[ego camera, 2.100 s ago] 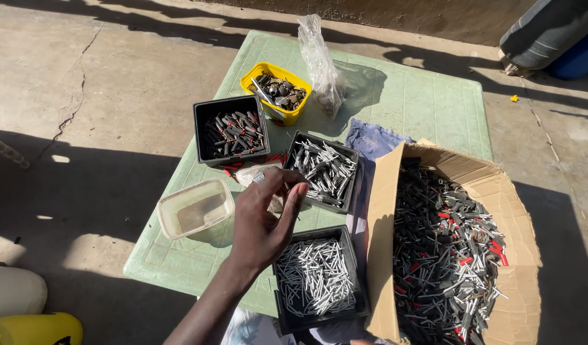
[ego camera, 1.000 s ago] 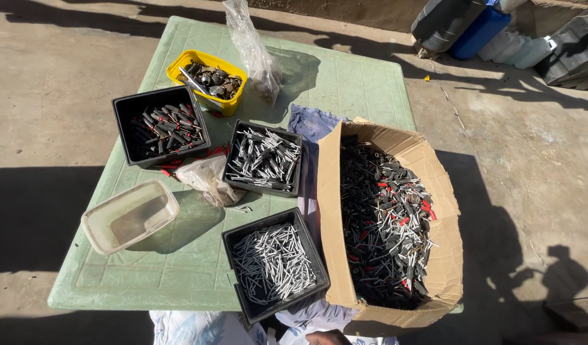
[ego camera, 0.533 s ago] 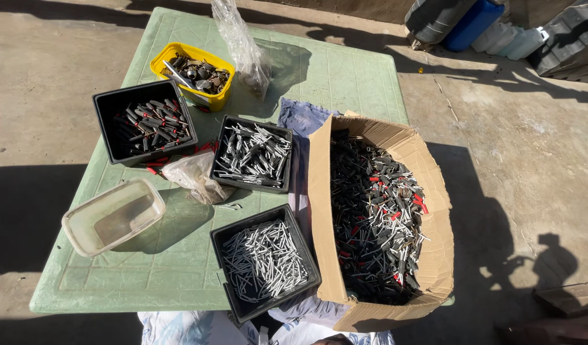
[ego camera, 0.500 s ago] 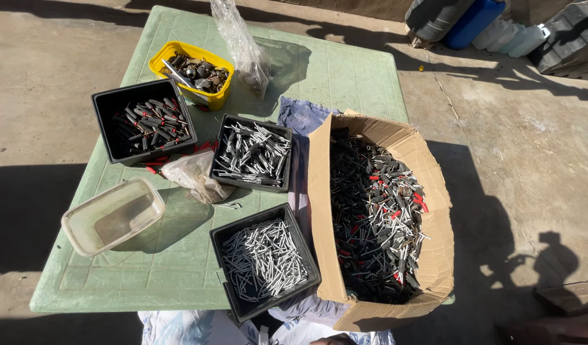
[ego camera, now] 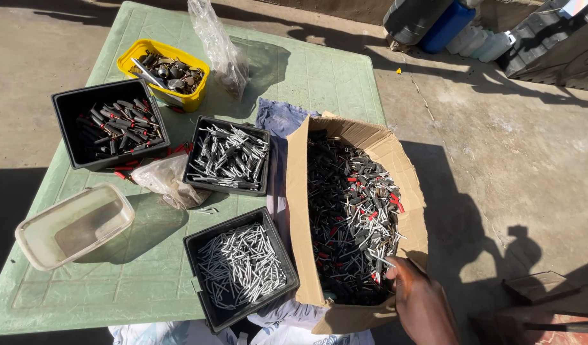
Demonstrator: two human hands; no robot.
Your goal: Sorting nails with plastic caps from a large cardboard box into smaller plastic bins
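Sunlit concrete ground surrounds a green desk (ego camera: 307,70) on which we see several containers of small metal parts. Our right hand (ego camera: 422,300) enters from the bottom edge and rests at the near right corner of an open cardboard box (ego camera: 297,211), which overhangs the desk's right side. Its fingers (ego camera: 396,276) curl over the box rim and touch the heap of black, red and silvery parts (ego camera: 351,211) just beyond them; we cannot tell whether they are pinching any piece, since the fingertips are hidden among the parts. Our left hand is out of view.

To the left of the fingers, just beside the box, stands a black tray (ego camera: 208,255) holding silvery pins. Farther from the fingers and to the left, a second black tray (ego camera: 195,150) holds larger silvery pieces, and a crumpled clear bag (ego camera: 169,182) lies against its left side. Beyond that sits a third black tray (ego camera: 70,108) of dark parts with red tips, and a yellow tub (ego camera: 131,57) of mixed metal bits stands at the far left. A tall clear plastic bag (ego camera: 220,45) stands upright just right of the yellow tub. Far to the left of the fingers, a clear plastic tub (ego camera: 25,239) sits near the desk edge. A blue-grey cloth (ego camera: 275,118) lies under the box. Dark and blue containers (ego camera: 444,22) stand on the ground beyond the desk.
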